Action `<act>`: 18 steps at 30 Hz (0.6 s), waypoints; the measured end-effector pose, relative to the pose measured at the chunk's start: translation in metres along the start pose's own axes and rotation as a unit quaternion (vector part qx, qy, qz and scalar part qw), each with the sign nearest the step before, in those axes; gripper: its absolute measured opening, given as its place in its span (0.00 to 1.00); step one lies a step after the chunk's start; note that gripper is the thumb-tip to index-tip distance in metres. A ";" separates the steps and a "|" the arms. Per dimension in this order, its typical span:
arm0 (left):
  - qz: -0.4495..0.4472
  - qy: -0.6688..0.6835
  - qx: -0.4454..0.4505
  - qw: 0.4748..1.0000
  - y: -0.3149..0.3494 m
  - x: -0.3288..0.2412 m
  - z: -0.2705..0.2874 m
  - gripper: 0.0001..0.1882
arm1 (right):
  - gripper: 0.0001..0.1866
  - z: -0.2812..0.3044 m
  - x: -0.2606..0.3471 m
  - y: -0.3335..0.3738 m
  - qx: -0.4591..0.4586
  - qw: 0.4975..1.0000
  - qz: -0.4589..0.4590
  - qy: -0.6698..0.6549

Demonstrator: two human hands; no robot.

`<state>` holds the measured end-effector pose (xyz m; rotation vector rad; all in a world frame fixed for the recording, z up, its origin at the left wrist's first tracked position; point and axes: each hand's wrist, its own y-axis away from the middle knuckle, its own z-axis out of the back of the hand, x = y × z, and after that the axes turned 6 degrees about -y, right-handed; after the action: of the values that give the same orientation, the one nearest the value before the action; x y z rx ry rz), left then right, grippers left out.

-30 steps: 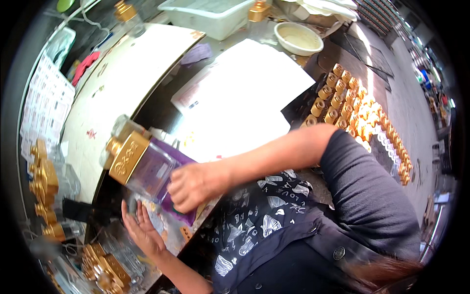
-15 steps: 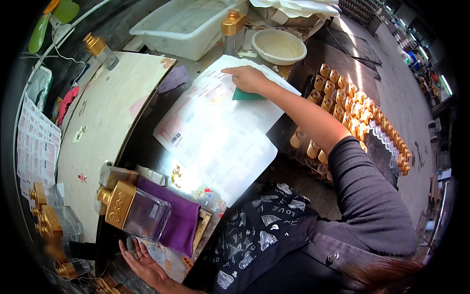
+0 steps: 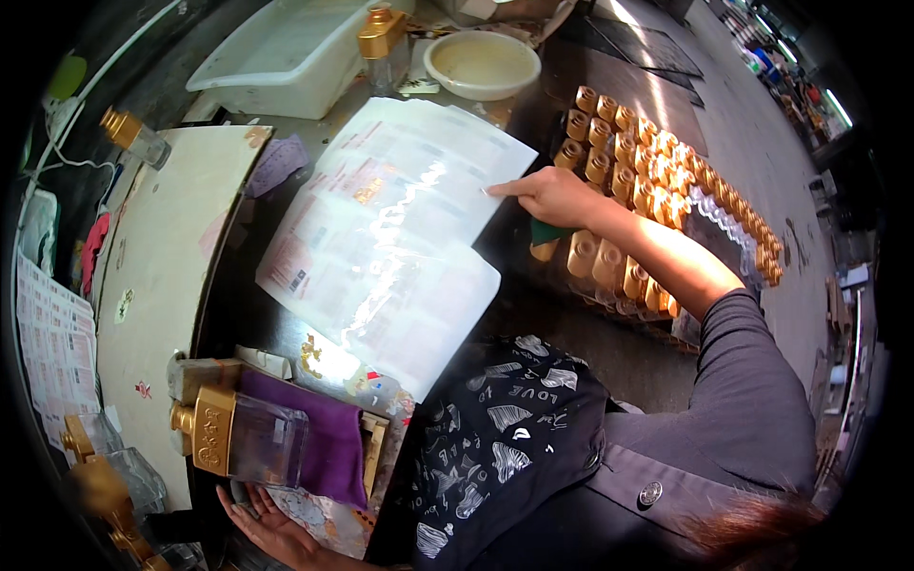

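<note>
Curling the right hand (image 3: 562,197) around a green piece (image 3: 552,231), mostly hiding it, and extending the index finger at the right edge of the printed sheets (image 3: 333,219); not revealing whether touching them. Holding the left hand (image 3: 271,528) palm up with fingers loosely parted, just beside the bottle (image 3: 262,443), with a small grey thing (image 3: 249,495) at the fingers, too indistinct to name. Losing much print under jagged glare. Spreading white, overlapping sheets with faint reddish blocks across the dark tabletop (image 3: 243,309). Lying sideways on purple cloth (image 3: 333,447): the clear, square-bodied bottle with embossed gold shoulders. Partly vanishing behind the right forearm: rows of gold bottles (image 3: 619,162).
</note>
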<state>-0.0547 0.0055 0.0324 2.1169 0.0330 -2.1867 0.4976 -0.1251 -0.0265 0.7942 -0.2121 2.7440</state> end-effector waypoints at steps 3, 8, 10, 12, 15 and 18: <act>-0.007 0.009 0.021 1.000 -0.004 -0.001 0.001 0.31 | 0.12 -0.007 0.001 0.016 -0.128 0.929 -0.194 -0.288; -0.036 0.004 0.037 0.999 -0.016 -0.001 0.006 0.27 | 0.10 -0.035 0.023 0.003 -0.167 0.763 -0.369 -0.503; -0.044 0.002 0.050 0.998 -0.018 0.000 0.010 0.26 | 0.10 -0.037 0.018 0.004 -0.168 0.766 -0.362 -0.505; -0.047 -0.006 0.055 0.997 -0.019 -0.002 0.012 0.26 | 0.09 -0.042 0.005 0.009 -0.173 0.778 -0.351 -0.491; -0.046 -0.009 0.020 0.999 -0.012 -0.008 0.006 0.29 | 0.11 -0.028 0.014 0.020 -0.156 0.814 -0.337 -0.446; -0.039 -0.054 -0.021 0.998 -0.009 -0.006 0.027 0.27 | 0.11 -0.016 0.034 0.011 -0.088 0.847 -0.256 -0.458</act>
<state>-0.0819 0.0125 0.0386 2.0049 0.1550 -2.3206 0.4593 -0.1245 -0.0221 1.7452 -0.3598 1.6466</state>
